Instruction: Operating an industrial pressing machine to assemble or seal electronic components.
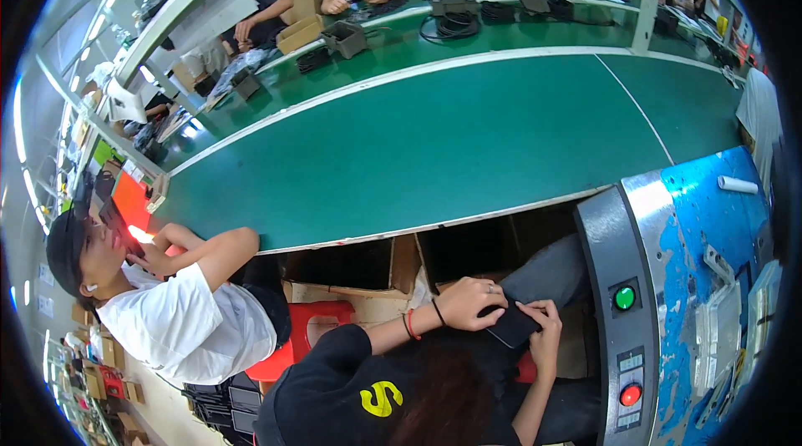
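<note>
Low in the middle of the view, a flat black phone (pixel 512 322) lies between my two hands, over my lap. Curled around its left end is my left hand (pixel 473 304), with a ring on one finger and a red and a black band at the wrist. My right hand (pixel 545 331) grips the opposite side, its thumb and fingers bent at the edge. The phone's screen is too dark to read, and part of it is covered by my fingers.
A green worktable (pixel 434 145) spans the view ahead. On the right stands a blue machine (pixel 710 195) with a green button (pixel 624 298) and a red button (pixel 631 394). A person in a white shirt (pixel 188 321) sits at left. Open cardboard boxes (pixel 403 266) are under the table.
</note>
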Demonstrator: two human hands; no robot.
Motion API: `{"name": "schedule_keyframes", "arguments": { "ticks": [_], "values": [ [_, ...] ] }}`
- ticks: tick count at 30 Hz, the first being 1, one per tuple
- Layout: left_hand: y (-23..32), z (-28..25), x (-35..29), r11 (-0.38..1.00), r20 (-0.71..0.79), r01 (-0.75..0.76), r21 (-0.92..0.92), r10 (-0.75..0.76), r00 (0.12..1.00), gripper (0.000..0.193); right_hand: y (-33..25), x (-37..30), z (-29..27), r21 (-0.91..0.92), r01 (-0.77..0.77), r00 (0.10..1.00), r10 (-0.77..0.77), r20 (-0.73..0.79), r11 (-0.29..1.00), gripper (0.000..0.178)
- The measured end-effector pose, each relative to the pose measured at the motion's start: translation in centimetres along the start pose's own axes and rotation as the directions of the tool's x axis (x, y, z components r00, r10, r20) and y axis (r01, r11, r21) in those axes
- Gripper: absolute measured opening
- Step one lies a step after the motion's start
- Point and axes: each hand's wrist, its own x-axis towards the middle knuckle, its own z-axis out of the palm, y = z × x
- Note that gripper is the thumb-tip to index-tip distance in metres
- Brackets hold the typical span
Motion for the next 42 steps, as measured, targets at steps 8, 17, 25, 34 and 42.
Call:
{"name": "schedule_keyframes", "arguments": {
  "ticks": [8,17,25,34,42],
  "values": [
    [0.9,0.7,0.4,0.999,-0.065,0.034,-0.006,-0.035,0.997,0.021,-0.2,-0.2,-1.0,-0.179,0.120,0.992,-0.123,-0.008,0.977,0.045],
    [2.0,2.0,0.2,0.987,-0.462,-0.145,0.066,0.159,0.872,0.023,-2.4,1.3,-2.9,-0.368,0.254,0.963,-0.268,0.014,0.894,0.031],
    [0.6,2.3,-1.1,0.998,-0.330,0.045,-0.044,-0.057,0.942,0.031,-2.1,0.9,-2.0,-0.344,0.232,0.969,-0.186,0.161,0.910,0.047],
    [1.4,0.9,-1.3,0.992,-0.313,0.102,-0.068,-0.118,0.942,0.032,-3.8,1.0,-1.7,-0.326,0.205,0.969,-0.143,0.203,0.923,0.036],
    [2.3,-0.7,-1.8,0.983,-0.159,0.184,0.003,-0.181,0.971,0.041,-4.8,0.2,-1.2,-0.311,0.144,0.955,-0.050,0.292,0.939,0.035]
  ]
}}
